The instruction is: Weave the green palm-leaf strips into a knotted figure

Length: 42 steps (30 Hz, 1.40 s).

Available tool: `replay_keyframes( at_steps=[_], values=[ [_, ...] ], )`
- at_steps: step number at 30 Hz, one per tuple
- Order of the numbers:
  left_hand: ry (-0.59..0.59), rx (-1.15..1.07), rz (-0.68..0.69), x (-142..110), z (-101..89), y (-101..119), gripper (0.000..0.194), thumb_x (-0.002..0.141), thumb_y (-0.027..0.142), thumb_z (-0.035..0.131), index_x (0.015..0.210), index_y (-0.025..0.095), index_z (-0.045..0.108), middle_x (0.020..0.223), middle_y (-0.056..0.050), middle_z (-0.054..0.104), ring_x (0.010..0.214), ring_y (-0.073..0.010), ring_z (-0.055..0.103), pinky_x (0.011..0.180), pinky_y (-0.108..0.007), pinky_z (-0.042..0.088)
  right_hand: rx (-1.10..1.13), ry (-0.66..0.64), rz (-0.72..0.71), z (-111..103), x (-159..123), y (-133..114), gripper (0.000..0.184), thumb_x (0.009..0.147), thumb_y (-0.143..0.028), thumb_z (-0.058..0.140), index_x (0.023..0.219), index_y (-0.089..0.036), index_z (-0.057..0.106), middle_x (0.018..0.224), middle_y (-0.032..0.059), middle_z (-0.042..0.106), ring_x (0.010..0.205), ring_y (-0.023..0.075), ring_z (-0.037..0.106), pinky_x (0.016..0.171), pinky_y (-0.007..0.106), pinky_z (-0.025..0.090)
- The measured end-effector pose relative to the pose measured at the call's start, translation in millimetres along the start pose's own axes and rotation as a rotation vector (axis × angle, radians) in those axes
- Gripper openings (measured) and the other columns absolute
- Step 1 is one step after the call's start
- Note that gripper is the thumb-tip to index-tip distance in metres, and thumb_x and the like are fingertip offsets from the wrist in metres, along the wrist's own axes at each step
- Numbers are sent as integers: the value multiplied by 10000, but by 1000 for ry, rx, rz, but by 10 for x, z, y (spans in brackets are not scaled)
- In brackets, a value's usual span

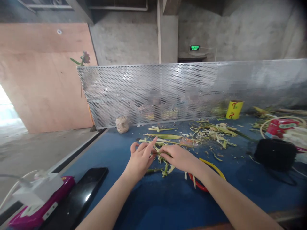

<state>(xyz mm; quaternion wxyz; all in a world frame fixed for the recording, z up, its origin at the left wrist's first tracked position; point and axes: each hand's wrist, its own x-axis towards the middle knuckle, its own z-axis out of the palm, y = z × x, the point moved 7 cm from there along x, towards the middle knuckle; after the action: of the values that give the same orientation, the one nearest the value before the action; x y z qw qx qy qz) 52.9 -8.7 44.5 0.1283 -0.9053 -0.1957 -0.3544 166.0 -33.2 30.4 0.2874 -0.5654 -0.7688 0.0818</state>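
Note:
Over the middle of a blue tabletop, my left hand and my right hand meet at a thin greenish-brown plant stem. The left pinches it between thumb and fingers while its index finger points up. My right fingers are closed on the stem from the other side, partly hiding it. Pale green plant scraps lie just below the hands. Beyond them rest longer green-yellow leaf strips and a heap of curled peelings. A red and yellow ring lies partly behind my right forearm.
A black phone and a magenta power strip with a white plug lie at left. A perforated metal screen edges the back, near a yellow roll. A black object and red package are at right.

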Motion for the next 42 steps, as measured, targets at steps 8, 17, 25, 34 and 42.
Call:
replay_keyframes(
  at_steps=[8, 17, 25, 34, 42],
  values=[
    [-25, -29, -34, 22, -3, -60, 562, 813, 120, 491, 1299, 209, 223, 857, 28, 684, 918, -168, 541, 843, -350, 200, -48, 1, -29, -29, 14, 11, 202, 873, -265, 389, 832, -224, 582, 766, 7, 632, 661, 129, 557, 600, 258, 386],
    [-131, -83, -170, -24, 47, -199, 508, 816, 128, 437, 1291, 205, 275, 884, 7, 664, 952, -166, 517, 902, -360, 198, -83, 85, -7, -103, -35, 13, 190, 811, -284, 479, 962, -255, 589, 876, 24, 666, 737, 162, 596, 597, 268, 409],
    [-133, -92, -377, -52, 54, -410, 400, 756, 99, 447, 1142, 196, 484, 871, -38, 640, 987, -235, 487, 888, -451, 222, -226, 261, -18, -336, -42, 156, 205, 792, -221, 464, 942, -209, 604, 865, 50, 668, 751, 170, 590, 654, 297, 387],
    [-118, -350, -540, -131, 163, -524, 440, 758, 145, 437, 1196, 186, 431, 907, -54, 637, 737, -169, 592, 706, -324, 443, -321, 521, -191, -421, -128, -129, 144, 821, -212, 473, 827, -195, 616, 726, 5, 661, 661, 128, 555, 682, 287, 348],
    [-119, -841, -615, -126, 264, -355, 473, 766, 225, 468, 1225, 177, 364, 1006, -89, 563, 880, -176, 602, 571, -239, 508, -272, 500, -195, -442, -120, -118, 163, 845, -249, 459, 863, -214, 617, 781, 11, 664, 756, 148, 554, 742, 305, 342]
  ],
)
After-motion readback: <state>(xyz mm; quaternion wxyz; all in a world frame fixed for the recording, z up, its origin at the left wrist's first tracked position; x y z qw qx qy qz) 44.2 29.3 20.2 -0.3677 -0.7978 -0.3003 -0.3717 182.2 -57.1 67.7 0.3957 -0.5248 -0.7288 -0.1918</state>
